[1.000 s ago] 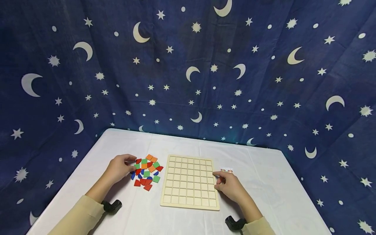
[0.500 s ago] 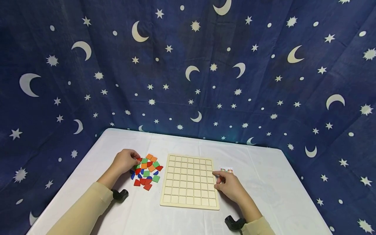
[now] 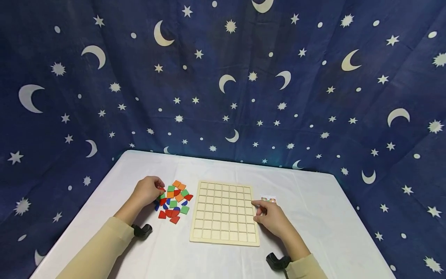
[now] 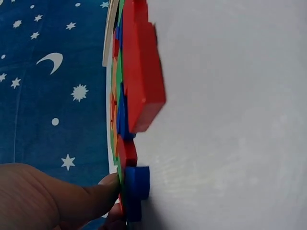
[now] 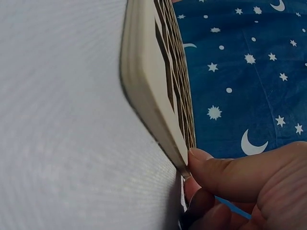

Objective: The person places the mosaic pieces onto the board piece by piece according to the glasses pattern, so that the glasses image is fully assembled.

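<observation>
In the head view my left hand (image 3: 148,190) is at the left side of a pile of coloured tiles (image 3: 173,204). Its thumb and fingertips pinch a red tile (image 3: 162,189) with a curved edge; the left wrist view shows the thumb (image 4: 103,191) against the tile edges, the fingertips mostly hidden. A pale wooden grid board (image 3: 224,213) of square cells lies flat to the right of the pile. My right hand (image 3: 273,219) grips the board's right edge, thumb on its rim in the right wrist view and the other fingers curled beside it.
A small printed card (image 3: 268,198) lies past the right hand, partly covered by it. The white tablecloth (image 3: 313,217) spreads to the table edges. A dark blue star-and-moon curtain (image 3: 223,97) stands behind the table and at both sides.
My left hand has moved up and slightly right along the pile to the red tile at its upper left, fingers closing on it. My right hand stays at the board's edge.
</observation>
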Demonstrator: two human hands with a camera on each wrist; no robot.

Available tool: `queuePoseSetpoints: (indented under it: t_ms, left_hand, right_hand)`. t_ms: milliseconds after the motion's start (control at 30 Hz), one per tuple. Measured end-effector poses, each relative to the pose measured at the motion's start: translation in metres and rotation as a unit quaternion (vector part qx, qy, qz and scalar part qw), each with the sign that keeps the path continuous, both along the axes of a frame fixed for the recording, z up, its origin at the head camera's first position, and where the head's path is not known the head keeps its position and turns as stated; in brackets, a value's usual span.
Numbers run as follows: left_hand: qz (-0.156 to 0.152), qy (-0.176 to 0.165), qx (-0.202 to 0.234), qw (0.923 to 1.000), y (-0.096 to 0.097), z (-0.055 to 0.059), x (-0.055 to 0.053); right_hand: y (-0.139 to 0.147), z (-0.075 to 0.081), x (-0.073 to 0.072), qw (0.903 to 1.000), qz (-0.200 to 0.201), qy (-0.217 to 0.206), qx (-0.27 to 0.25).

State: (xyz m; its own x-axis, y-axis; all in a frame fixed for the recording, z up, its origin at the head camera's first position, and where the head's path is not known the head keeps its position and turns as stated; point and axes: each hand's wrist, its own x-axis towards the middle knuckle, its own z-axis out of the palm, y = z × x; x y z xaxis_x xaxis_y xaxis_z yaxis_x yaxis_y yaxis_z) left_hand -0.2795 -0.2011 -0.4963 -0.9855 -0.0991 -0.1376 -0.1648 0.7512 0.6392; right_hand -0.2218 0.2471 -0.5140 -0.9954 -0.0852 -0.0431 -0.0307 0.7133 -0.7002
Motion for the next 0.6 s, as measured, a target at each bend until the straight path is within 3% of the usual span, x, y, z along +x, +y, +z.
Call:
queuePoseSetpoints:
  t_ms: [300, 600]
  left_hand:
    - [0.003, -0.001, -0.014, 0.9999, 0.0033, 0.0004, 0.0008]
    - [-0.016, -0.008, -0.038, 0.9991, 0.0054, 0.0021, -0.0013]
  right_hand:
    - [0.0009, 0.0001, -0.0004, 1.0000, 0.000, -0.003, -0.003]
    - [0.0014, -0.0019, -0.0009, 0.9999, -0.003, -0.002, -0.010]
